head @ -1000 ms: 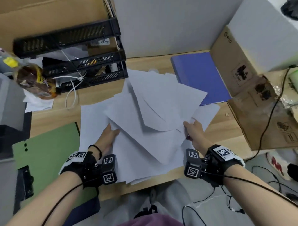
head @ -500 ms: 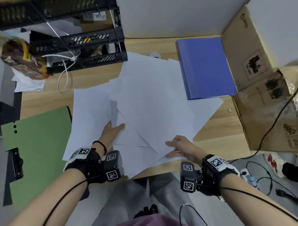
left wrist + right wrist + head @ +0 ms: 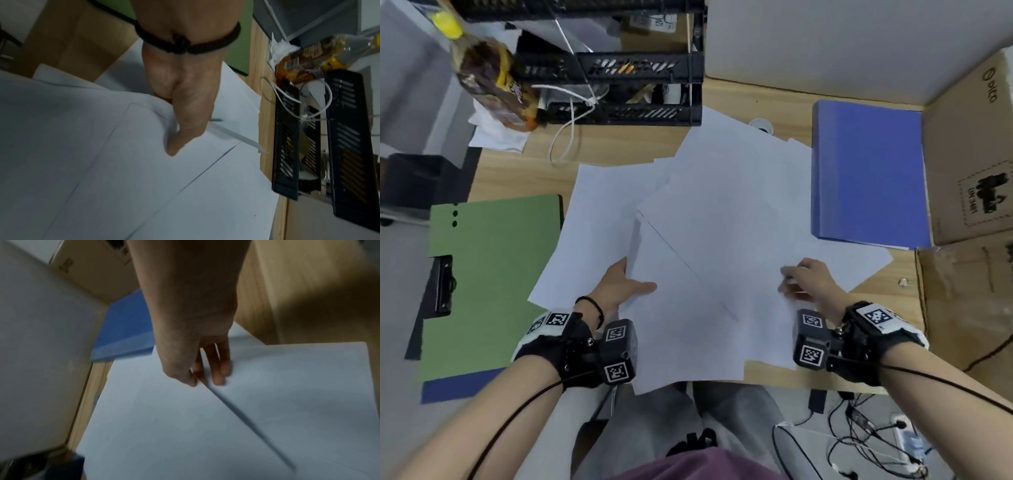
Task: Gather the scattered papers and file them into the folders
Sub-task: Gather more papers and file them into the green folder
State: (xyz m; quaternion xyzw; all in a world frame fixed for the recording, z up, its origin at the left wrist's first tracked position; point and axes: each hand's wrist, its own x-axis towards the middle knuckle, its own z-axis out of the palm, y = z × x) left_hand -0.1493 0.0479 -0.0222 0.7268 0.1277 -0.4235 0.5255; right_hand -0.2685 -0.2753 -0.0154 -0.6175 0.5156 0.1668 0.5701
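Several white papers (image 3: 722, 219) lie overlapping in a loose pile on the middle of the wooden desk (image 3: 619, 147). My left hand (image 3: 631, 284) grips the pile's left edge, thumb (image 3: 183, 129) on top and the fingers hidden under the sheets. My right hand (image 3: 796, 281) pinches the near right sheets between thumb and fingers (image 3: 218, 369). A closed blue folder (image 3: 866, 171) lies at the right, over the edge of some sheets. A green folder (image 3: 493, 274) with a black clip lies open at the left.
A black stacked letter tray (image 3: 626, 68) with a white cable stands at the back left, with a snack bag (image 3: 489, 78) beside it. Cardboard boxes (image 3: 969, 164) line the right side. The pile overhangs the desk's near edge above my lap.
The fanned, raised sheets have come down into a flatter, tighter pile. My right hand shifted along the pile's near right edge. The left hand kept its hold.
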